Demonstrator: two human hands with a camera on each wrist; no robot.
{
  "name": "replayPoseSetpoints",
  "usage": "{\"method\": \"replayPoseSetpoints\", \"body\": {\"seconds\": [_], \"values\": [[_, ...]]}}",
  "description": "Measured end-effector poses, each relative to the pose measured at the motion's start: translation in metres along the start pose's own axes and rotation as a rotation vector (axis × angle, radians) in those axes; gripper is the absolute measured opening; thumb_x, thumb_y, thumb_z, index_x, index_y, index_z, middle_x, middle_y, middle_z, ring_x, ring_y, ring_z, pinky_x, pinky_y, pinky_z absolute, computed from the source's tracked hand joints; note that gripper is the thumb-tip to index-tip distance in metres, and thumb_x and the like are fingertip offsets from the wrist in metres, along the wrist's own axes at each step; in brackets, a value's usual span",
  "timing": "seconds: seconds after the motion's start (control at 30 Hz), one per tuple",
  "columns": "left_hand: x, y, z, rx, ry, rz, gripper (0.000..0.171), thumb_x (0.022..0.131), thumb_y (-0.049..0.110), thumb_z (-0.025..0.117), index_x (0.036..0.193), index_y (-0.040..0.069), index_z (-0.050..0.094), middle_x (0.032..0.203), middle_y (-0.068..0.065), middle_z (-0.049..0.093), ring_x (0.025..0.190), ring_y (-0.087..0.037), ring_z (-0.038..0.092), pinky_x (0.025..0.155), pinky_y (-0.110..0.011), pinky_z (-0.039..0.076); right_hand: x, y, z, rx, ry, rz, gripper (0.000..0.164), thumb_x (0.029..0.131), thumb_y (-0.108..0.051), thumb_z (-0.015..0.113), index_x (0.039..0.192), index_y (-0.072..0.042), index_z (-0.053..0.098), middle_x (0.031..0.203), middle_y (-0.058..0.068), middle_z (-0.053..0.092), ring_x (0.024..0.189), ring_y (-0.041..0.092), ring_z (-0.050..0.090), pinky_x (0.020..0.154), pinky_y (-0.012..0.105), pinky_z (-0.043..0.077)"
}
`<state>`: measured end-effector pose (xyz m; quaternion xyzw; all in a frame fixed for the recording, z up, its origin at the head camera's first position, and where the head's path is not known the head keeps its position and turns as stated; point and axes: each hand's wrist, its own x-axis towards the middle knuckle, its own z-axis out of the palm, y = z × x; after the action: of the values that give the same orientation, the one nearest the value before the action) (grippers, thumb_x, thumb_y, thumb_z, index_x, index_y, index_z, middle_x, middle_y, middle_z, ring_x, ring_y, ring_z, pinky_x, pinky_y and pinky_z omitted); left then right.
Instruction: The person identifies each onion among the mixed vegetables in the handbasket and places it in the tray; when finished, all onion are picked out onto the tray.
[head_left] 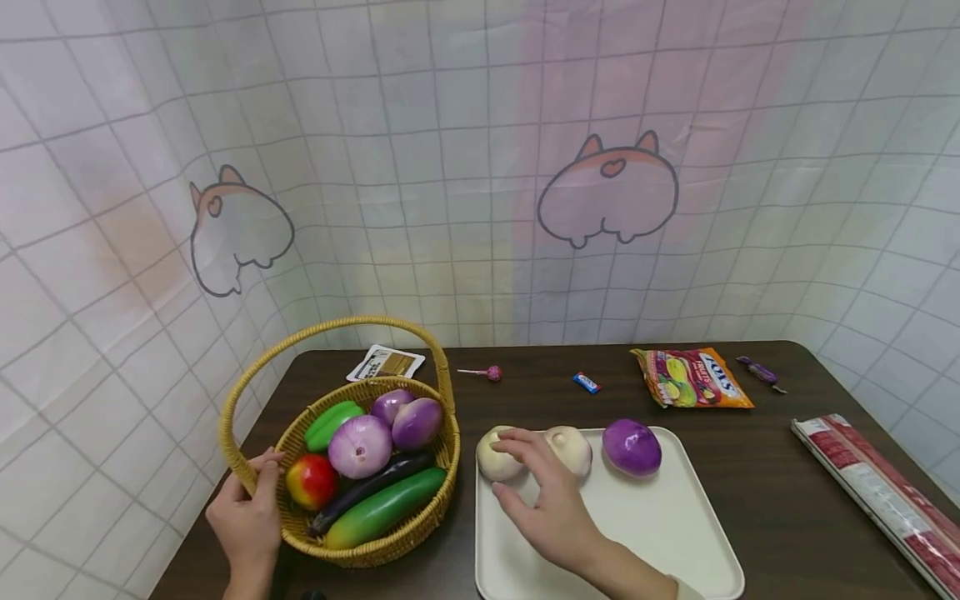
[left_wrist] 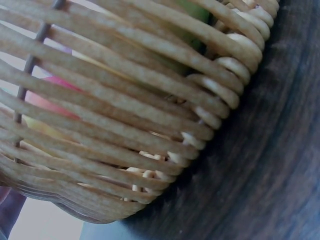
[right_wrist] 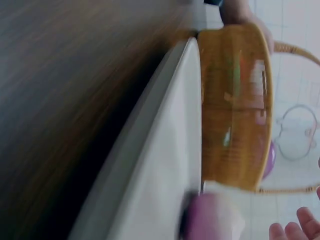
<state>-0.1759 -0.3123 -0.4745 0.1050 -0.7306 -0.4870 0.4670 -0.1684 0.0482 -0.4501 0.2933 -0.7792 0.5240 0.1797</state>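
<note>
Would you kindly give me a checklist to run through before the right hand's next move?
1. Left hand holding the basket near its handle's base: ok.
2. Handle standing up: ok.
3. Right hand free of any load: ok.
4. Fingers closed on the left pale vegetable: not ok, the grasp is open.
5. Purple vegetable clear of the right hand: ok.
6. Enough room in the basket: cannot tell, the produce hides most of its bottom.

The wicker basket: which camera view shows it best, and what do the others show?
The head view: the wicker basket appears nearly whole, handle and open top included. The left wrist view shows only part of its weave, close up; the right wrist shows it sideways and blurred, handle cut off.
</note>
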Motion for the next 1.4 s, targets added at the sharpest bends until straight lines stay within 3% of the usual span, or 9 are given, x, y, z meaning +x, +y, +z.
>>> {"method": "replayPoseSetpoints", "body": {"seconds": [0.13, 0.33, 0.57, 0.7, 0.9, 1.07, 1.4], "values": [[0.000, 0.002, 0.000, 0.008, 0.006, -0.009, 0.010, 0.088, 0.004, 0.070, 0.089, -0.005, 0.075, 0.088, -0.018, 0.074, 0.090, 0.006, 0.066, 0.078, -0.008, 0.047, 0.011, -0.008, 0.024, 0.130, -0.028, -0.022, 0.044, 0.085, 0.000, 0.070, 0.125, -0.014, 0.059, 0.133, 0.003, 0.052, 0.120, 0.023, 0.054, 0.092, 0.038, 0.052], [0.001, 0.000, 0.000, 0.007, 0.007, -0.015, 0.009, 0.088, 0.004, 0.071, 0.090, -0.004, 0.075, 0.084, -0.007, 0.075, 0.090, 0.008, 0.066, 0.076, -0.007, 0.047, 0.025, -0.015, 0.047, 0.301, -0.096, 0.027, 0.039, 0.088, 0.000, 0.067, 0.124, -0.014, 0.060, 0.126, 0.002, 0.056, 0.114, 0.020, 0.056, 0.090, 0.039, 0.054], [-0.002, 0.000, -0.001, 0.012, 0.007, -0.017, 0.008, 0.088, 0.003, 0.071, 0.090, -0.004, 0.076, 0.085, -0.011, 0.075, 0.090, 0.007, 0.066, 0.077, -0.007, 0.047, 0.035, -0.018, 0.063, 0.345, -0.198, 0.117, 0.038, 0.088, -0.006, 0.068, 0.123, -0.019, 0.060, 0.121, -0.005, 0.059, 0.106, 0.015, 0.056, 0.091, 0.036, 0.053], [0.000, 0.000, -0.003, 0.022, 0.011, -0.009, 0.009, 0.088, 0.003, 0.070, 0.089, -0.005, 0.075, 0.086, -0.014, 0.074, 0.090, 0.007, 0.066, 0.077, -0.007, 0.047, 0.043, -0.023, 0.075, 0.326, -0.199, 0.135, 0.040, 0.087, -0.008, 0.068, 0.125, -0.016, 0.060, 0.125, 0.001, 0.059, 0.106, 0.015, 0.056, 0.091, 0.034, 0.053], [0.000, 0.000, -0.001, 0.009, 0.000, -0.018, 0.010, 0.088, 0.003, 0.070, 0.089, -0.006, 0.075, 0.087, -0.016, 0.074, 0.092, 0.006, 0.066, 0.079, -0.008, 0.047, 0.052, -0.028, 0.088, 0.199, -0.220, 0.128, 0.044, 0.087, -0.015, 0.070, 0.130, -0.009, 0.058, 0.130, 0.001, 0.057, 0.112, 0.015, 0.054, 0.094, 0.032, 0.052], [0.002, -0.002, -0.002, 0.019, 0.012, -0.012, 0.011, 0.088, 0.004, 0.070, 0.086, -0.006, 0.074, 0.086, -0.017, 0.074, 0.091, 0.006, 0.066, 0.079, -0.008, 0.047, 0.060, -0.030, 0.095, 0.146, -0.251, 0.157, 0.050, 0.087, -0.019, 0.070, 0.135, -0.010, 0.054, 0.132, 0.003, 0.055, 0.117, 0.023, 0.054, 0.094, 0.030, 0.051], [0.000, 0.000, 0.000, 0.013, -0.001, 0.006, 0.012, 0.089, 0.004, 0.069, 0.086, -0.007, 0.073, 0.086, -0.019, 0.073, 0.093, 0.004, 0.067, 0.082, -0.008, 0.047, 0.069, -0.029, 0.102, 0.105, -0.277, 0.199, 0.059, 0.087, -0.025, 0.071, 0.140, -0.012, 0.050, 0.139, 0.003, 0.051, 0.119, 0.023, 0.055, 0.093, 0.031, 0.051]]}}
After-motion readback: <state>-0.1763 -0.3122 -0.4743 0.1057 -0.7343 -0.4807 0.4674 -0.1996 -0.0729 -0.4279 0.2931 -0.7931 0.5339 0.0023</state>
